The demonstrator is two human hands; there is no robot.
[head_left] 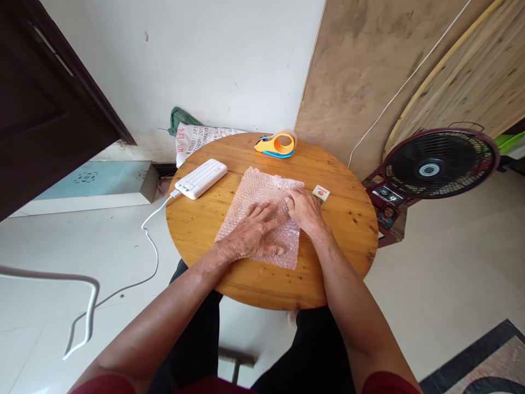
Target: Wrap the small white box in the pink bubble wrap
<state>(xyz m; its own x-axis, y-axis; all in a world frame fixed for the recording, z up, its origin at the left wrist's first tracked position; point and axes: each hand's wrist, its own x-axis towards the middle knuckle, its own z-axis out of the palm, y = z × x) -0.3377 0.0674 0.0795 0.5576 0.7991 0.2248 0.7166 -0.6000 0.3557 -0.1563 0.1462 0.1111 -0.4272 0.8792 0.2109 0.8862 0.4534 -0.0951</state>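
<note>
Pressing flat, fingers spread wide, left hand (256, 230) pins pinkish clear bubble-wrap sheet (264, 189) mid-top on round brown wooden desk (353, 224). Right hand (305, 210) curls at its right edge; can't tell if pinching. Uneven pressure could skid or crease it; a rightward slip could knock small white box with red print (321, 192).

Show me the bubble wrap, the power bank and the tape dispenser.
Bubble wrap (264, 189), head view, uncovered far part.
Power bank (202, 178), head view, top face.
Tape dispenser (269, 146), head view, orange body.
</note>
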